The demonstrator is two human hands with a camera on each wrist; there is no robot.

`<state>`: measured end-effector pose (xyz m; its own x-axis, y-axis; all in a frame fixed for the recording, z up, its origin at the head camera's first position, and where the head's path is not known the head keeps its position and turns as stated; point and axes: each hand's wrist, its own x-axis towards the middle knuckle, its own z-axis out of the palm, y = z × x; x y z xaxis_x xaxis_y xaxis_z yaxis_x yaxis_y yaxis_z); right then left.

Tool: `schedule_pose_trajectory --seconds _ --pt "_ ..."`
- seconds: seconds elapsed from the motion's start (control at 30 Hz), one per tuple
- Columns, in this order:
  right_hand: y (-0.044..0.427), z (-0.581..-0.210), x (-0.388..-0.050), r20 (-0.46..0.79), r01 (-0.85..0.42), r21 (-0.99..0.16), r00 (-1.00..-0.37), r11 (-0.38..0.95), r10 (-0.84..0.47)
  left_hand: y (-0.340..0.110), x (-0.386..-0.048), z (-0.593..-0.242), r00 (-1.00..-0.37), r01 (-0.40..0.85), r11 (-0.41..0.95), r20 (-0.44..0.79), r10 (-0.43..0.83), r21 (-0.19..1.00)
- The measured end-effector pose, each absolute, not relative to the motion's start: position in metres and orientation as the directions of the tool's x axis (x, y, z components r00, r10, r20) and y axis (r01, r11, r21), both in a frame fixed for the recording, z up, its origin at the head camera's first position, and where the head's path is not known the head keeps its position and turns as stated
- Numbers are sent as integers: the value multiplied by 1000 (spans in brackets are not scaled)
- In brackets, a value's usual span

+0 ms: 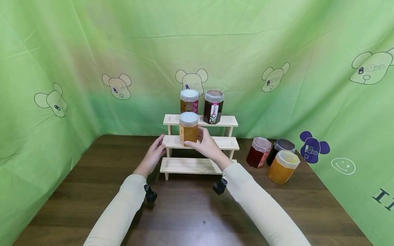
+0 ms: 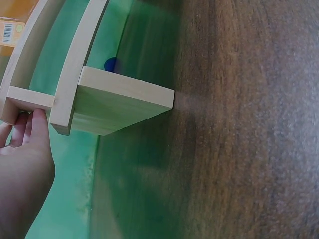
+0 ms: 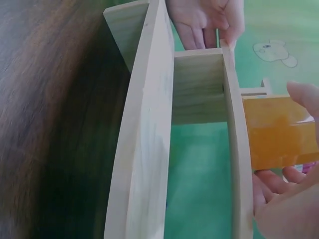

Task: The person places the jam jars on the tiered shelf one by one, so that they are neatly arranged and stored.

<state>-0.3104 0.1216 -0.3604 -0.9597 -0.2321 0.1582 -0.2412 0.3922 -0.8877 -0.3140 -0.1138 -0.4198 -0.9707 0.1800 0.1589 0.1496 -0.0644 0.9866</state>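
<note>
Two pale sleeves, the left sleeve (image 1: pixel 123 205) and the right sleeve (image 1: pixel 261 205), reach across a dark wooden table (image 1: pixel 184 215) toward a three-step wooden stand (image 1: pixel 191 167), the bottom shelf (image 1: pixel 173 163) nearest the person. To the right of the stand, three lidded jars wait on the tabletop: an orange jar (image 1: pixel 281 169) in front, with a red jar (image 1: pixel 257 155) and a dark-lidded jar (image 1: pixel 284 146) behind it. At the stand's left end, the left hand (image 1: pixel 152 155) sets its fingers against the middle shelf (image 1: pixel 226 141) and its support; whether it truly grips the wood cannot be told. At the middle of the stand, the right hand (image 1: pixel 205 145) holds an amber jar (image 1: pixel 188 131) upright, thumb and fingers around its lower part, its base at the middle shelf; whether the board takes its full weight is unclear. Farther back, on the stand's top shelf (image 1: pixel 229 120), a brown jar (image 1: pixel 187 104), partly hidden, and a dark jar (image 1: pixel 212 109) stand side by side. The work looks roughly midway: two jars appear settled, a third is in hand with release not yet made, and three sit off the stand. Behind the stand hangs a green cloth (image 1: pixel 147 48) printed with mouse heads.
</note>
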Motion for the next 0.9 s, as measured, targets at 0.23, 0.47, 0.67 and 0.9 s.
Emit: schedule_pose_trajectory --seconds 0.23,0.47,0.67,0.9 --pt "136 -358 -301 167 -274 -841 -951 467 -259 -115 -314 -420 -974 140 -56 147 172 989" --pt "157 -357 -293 159 -272 -846 -950 459 -270 -114 -313 -419 -973 140 -63 149 179 988" --pt "182 -356 -283 208 -319 -821 -940 474 -271 -114 -312 -419 -974 130 -55 138 179 990" --pt "216 -352 -272 276 -364 -766 -931 531 -240 -114 -312 -419 -971 141 -59 150 188 988"
